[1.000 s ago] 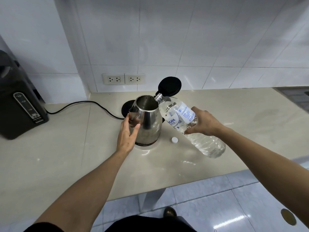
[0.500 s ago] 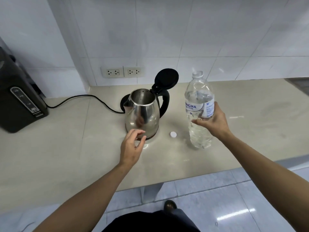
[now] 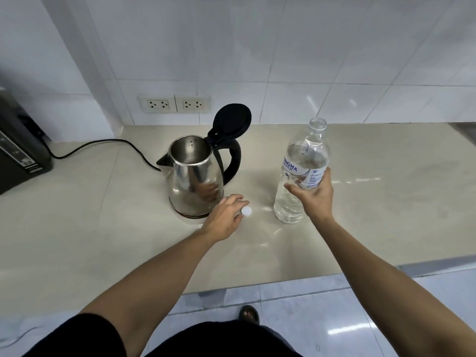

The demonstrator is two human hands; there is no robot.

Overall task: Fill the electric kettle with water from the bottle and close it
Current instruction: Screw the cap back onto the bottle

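Note:
The steel electric kettle [image 3: 193, 176] stands on the counter with its black lid [image 3: 233, 119] flipped up and open. To its right, the clear water bottle [image 3: 300, 161] stands upright and uncapped, partly filled, with my right hand [image 3: 313, 199] wrapped around its middle. The white bottle cap [image 3: 246, 210] lies on the counter just right of the kettle's base. My left hand [image 3: 225, 217] is at the cap, thumb and fingertips closed on its sides.
A black power cord [image 3: 103, 145] runs from behind the kettle to the left. A black appliance [image 3: 18, 155] stands at the far left. Two wall sockets [image 3: 175, 103] sit behind the kettle. The beige counter's front edge [image 3: 283, 279] is close to me.
The bottle went from tilted over the kettle's mouth to upright on the counter. My left hand left the kettle's body and moved right onto the cap.

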